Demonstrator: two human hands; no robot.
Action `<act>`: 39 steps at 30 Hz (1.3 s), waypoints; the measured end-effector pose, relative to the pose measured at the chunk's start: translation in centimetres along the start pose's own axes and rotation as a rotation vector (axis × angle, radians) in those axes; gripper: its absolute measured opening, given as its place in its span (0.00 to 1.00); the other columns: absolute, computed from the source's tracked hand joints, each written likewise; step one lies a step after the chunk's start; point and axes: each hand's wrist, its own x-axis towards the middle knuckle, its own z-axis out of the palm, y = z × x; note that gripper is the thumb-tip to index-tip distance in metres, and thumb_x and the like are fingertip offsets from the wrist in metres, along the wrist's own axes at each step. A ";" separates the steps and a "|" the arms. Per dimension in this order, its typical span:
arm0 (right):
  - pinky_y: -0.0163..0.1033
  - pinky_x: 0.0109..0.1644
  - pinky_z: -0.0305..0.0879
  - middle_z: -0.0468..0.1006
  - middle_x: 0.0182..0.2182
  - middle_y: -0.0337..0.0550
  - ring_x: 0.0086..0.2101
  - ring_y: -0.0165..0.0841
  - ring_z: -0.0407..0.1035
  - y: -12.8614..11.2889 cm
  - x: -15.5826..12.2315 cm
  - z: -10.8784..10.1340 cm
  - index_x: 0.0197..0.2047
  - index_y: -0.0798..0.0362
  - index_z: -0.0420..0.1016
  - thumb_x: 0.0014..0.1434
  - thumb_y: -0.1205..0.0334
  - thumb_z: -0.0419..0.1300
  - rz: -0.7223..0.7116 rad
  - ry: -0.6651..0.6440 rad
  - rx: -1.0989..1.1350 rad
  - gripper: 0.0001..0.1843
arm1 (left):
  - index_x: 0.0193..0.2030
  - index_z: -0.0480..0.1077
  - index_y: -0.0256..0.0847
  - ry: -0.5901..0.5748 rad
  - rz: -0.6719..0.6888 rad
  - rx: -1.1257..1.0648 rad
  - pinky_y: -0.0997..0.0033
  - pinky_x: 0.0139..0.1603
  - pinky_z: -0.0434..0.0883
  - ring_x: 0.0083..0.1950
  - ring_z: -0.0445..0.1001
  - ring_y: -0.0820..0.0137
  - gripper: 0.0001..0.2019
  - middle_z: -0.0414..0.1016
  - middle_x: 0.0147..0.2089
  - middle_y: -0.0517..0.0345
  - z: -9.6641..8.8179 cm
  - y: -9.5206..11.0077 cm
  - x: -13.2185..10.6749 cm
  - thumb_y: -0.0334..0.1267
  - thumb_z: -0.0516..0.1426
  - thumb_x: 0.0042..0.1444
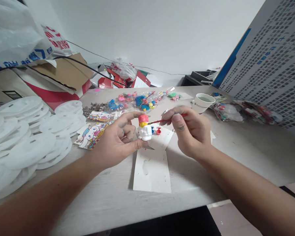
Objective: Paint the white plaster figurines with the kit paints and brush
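Note:
My left hand (118,137) pinches a small white plaster figurine (144,130) with a pink top and a yellow face, holding it upright above the table. My right hand (189,131) grips a thin red-handled paintbrush (162,121) whose tip touches the figurine's right side near the face. Under both hands lies a white sheet of paper (152,170) with a few red and blue paint spots near its far end.
Stacks of white round discs (27,141) fill the left side. Cartoon sticker sheets (93,134), bags of coloured pieces (140,100), a paper cup of water (203,102), a cardboard box (61,70) and a patterned board (267,62) ring the work area on the grey table (248,147).

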 end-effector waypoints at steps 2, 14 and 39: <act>0.37 0.38 0.72 0.79 0.35 0.42 0.35 0.29 0.74 0.0 0.0 -0.1 0.43 0.50 0.76 0.70 0.62 0.54 -0.014 0.005 0.028 0.09 | 0.62 0.65 0.50 0.005 0.004 -0.025 0.77 0.26 0.59 0.23 0.52 0.78 0.29 0.45 0.22 0.73 -0.1 0.2 -0.1 0.35 0.66 0.53; 0.39 0.39 0.71 0.78 0.34 0.43 0.36 0.30 0.74 -0.2 -0.2 0.1 0.45 0.51 0.76 0.70 0.67 0.52 -0.129 0.026 0.046 0.11 | 0.62 0.66 0.46 -0.012 -0.064 -0.171 0.75 0.31 0.61 0.25 0.55 0.76 0.33 0.47 0.21 0.73 -0.2 0.9 0.0 0.41 0.69 0.49; 0.40 0.38 0.73 0.78 0.33 0.42 0.35 0.31 0.74 0.3 -0.1 -0.2 0.42 0.49 0.76 0.70 0.64 0.52 -0.117 0.047 0.043 0.10 | 0.57 0.70 0.49 0.033 -0.094 0.113 0.77 0.27 0.59 0.24 0.53 0.79 0.29 0.49 0.23 0.72 -0.1 1.2 -0.3 0.40 0.69 0.47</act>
